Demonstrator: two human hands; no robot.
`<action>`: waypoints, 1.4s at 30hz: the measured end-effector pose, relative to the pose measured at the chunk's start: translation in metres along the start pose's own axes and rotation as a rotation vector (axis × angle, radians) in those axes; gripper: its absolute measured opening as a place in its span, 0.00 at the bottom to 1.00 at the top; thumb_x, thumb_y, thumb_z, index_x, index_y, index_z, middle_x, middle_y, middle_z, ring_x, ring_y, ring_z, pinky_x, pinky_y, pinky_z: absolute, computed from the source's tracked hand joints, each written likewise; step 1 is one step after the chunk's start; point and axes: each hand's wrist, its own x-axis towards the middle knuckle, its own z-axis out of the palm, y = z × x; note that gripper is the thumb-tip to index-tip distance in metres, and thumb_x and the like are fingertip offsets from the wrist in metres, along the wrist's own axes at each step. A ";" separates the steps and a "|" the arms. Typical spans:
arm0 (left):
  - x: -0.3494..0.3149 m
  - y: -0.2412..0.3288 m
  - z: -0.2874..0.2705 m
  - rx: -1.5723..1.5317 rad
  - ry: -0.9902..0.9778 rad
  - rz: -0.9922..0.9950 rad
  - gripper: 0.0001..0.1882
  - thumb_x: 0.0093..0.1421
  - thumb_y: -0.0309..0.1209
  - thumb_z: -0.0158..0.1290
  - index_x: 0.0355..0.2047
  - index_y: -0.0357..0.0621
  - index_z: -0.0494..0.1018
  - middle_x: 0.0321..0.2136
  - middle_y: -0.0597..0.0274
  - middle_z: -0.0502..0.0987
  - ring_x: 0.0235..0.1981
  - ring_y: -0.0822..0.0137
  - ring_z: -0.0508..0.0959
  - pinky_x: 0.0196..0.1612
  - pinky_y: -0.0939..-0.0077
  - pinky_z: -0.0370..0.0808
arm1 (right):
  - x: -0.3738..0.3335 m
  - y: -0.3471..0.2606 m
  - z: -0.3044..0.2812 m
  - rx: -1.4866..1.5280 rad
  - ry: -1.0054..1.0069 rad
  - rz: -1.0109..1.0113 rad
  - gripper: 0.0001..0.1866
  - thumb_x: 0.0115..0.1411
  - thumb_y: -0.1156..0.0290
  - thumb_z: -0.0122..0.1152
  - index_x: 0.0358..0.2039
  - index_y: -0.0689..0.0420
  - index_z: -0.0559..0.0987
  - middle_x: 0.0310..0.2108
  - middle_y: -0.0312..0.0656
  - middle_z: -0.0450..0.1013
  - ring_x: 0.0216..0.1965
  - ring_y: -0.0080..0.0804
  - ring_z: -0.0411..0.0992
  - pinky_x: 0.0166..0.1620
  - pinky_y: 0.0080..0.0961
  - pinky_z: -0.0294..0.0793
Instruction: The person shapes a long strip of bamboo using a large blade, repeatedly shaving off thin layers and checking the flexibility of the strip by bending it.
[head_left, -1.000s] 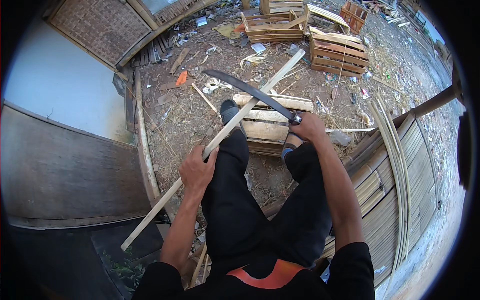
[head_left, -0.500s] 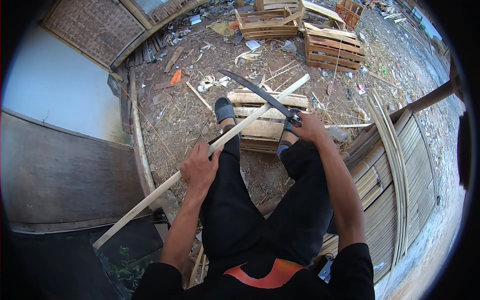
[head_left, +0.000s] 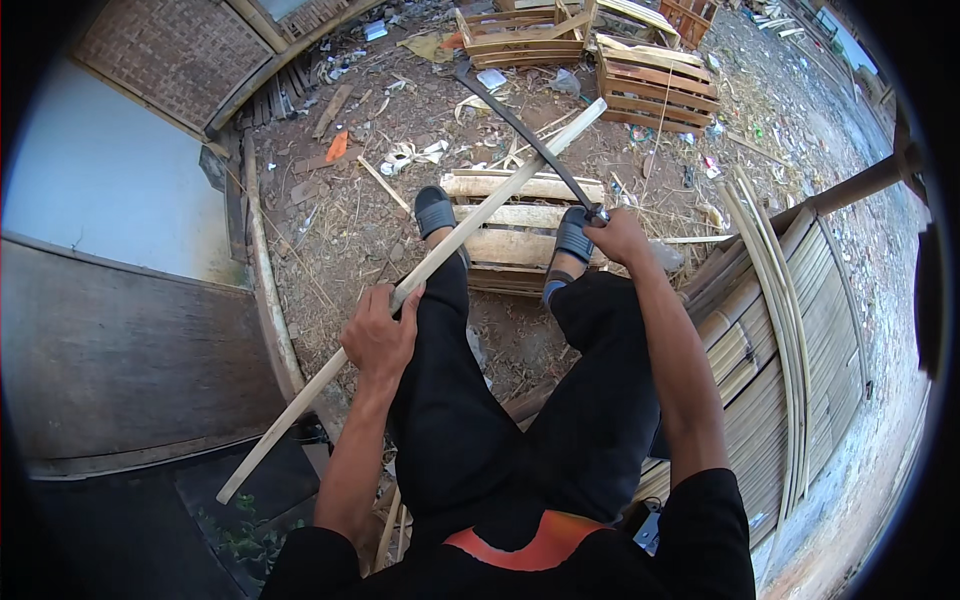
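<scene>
My left hand point(head_left: 382, 332) is closed round a long pale strip, bamboo or wood point(head_left: 470, 222), above my left thigh. The strip slants from the lower left up to the far right. In my right hand point(head_left: 622, 240) is the handle of a machete point(head_left: 528, 132), its long dark blade pointing away to the far left. The blade crosses the strip near its far end and appears to touch it. Beneath them stands a slatted wooden crate point(head_left: 520, 245), with my sandalled feet resting on it.
Several slatted crates point(head_left: 658, 90) stand at the back. Long bent strips point(head_left: 778, 330) lie on a bamboo-slat bench point(head_left: 745, 400) at my right. A wooden panel point(head_left: 130, 350) and a white wall point(head_left: 120, 180) border my left. Scraps and litter cover the dirt ground.
The strip's far end and the machete have shifted a little farther away, and the blade is turned more edge-on. Both hands keep their hold. The whole view has shifted slightly.
</scene>
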 end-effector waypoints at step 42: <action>-0.003 -0.006 0.005 -0.035 0.073 0.013 0.19 0.56 0.49 0.60 0.32 0.45 0.76 0.26 0.59 0.78 0.28 0.53 0.79 0.28 0.59 0.73 | -0.003 0.007 0.007 0.019 0.043 -0.060 0.18 0.44 0.57 0.67 0.27 0.60 0.83 0.25 0.54 0.77 0.30 0.50 0.78 0.39 0.40 0.76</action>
